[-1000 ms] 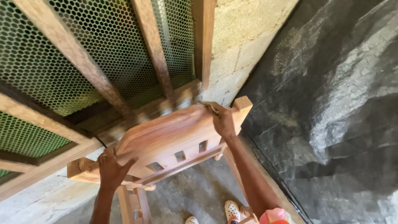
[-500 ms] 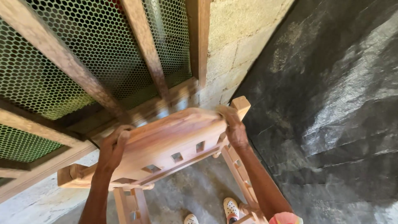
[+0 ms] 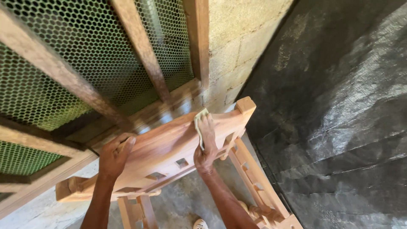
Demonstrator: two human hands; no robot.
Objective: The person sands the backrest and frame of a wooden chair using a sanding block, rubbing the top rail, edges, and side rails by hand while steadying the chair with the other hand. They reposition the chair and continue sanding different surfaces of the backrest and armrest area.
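We take the wooden chair frame (image 3: 165, 152) as our landmark: it is a pale reddish piece, tilted, with its broad top rail facing the camera, small square mortise holes along the lower edge of that rail, and slatted side pieces running down to its right. Our right hand (image 3: 205, 144) lies flat on the rail, toward its right end, fingers stretched and pressing a small folded pad of pale yellowish sandpaper or cloth (image 3: 199, 125) against the wood; the pad sticks out above the fingertips, so the hand is pinning it down rather than clenching it. Our left hand (image 3: 113, 154) sits on the rail's left part, fingers curled over the upper edge, gripping the frame to steady it. Behind the frame is a window (image 3: 85, 72) with brown wooden bars and green hexagonal mesh; above and right of the frame's corner post is a rough block wall (image 3: 237, 42); to the frame's right hangs a dark plastic sheet (image 3: 339, 110); below the frame is a grey concrete floor (image 3: 186, 203) and the tip of a light shoe (image 3: 199, 224). We judge the step in hand to be rubbing or sanding the rail's face, somewhere mid-pass. The next move calls for even pressure along the grain while the left hand holds firm, since the frame is tilted and could rock.
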